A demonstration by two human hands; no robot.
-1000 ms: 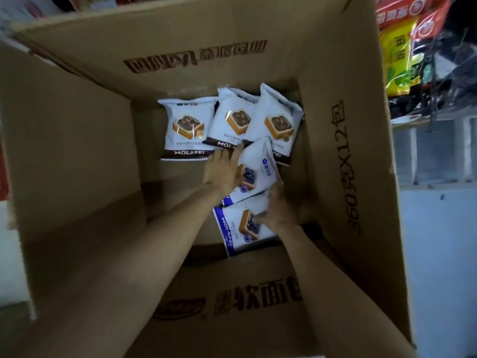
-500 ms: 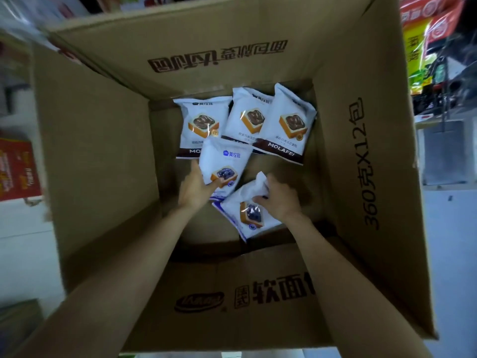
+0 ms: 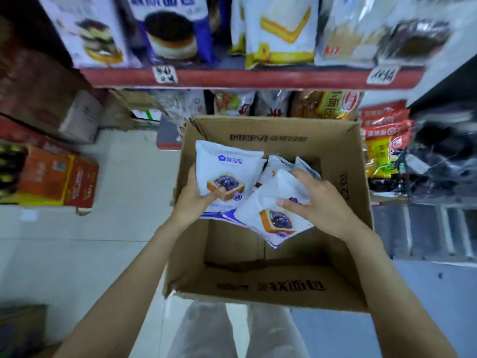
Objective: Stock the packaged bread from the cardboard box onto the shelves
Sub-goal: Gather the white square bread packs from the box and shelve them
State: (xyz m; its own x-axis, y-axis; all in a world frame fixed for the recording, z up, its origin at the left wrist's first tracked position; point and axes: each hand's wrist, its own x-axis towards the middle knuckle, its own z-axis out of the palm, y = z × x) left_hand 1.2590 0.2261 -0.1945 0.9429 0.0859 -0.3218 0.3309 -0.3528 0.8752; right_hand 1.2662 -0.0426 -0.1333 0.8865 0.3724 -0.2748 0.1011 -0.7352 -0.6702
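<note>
An open cardboard box point(image 3: 278, 288) stands on the floor below me. My left hand point(image 3: 195, 195) grips a white blueberry bread packet point(image 3: 227, 166) by its left edge, thumb on its front, held upright above the box. My right hand point(image 3: 317, 202) grips a second white blueberry bread packet point(image 3: 271, 215), tilted, over the box's middle. More white packets point(image 3: 284, 164) lie deeper in the box, mostly hidden behind the two held ones. The shelf point(image 3: 258, 78) with a red front edge runs across the top.
Large bread bags point(image 3: 281, 29) fill the upper shelf. Snack packets point(image 3: 382, 130) crowd the lower shelf at right. Orange and red cartons point(image 3: 56, 177) sit on the pale tiled floor at left, a brown carton point(image 3: 77, 117) behind them. A grey rack point(image 3: 426, 228) stands right of the box.
Both hands have lifted a packet each from the bottom of the box up to its rim. My view has pulled back and up, so the shelves and floor now show.
</note>
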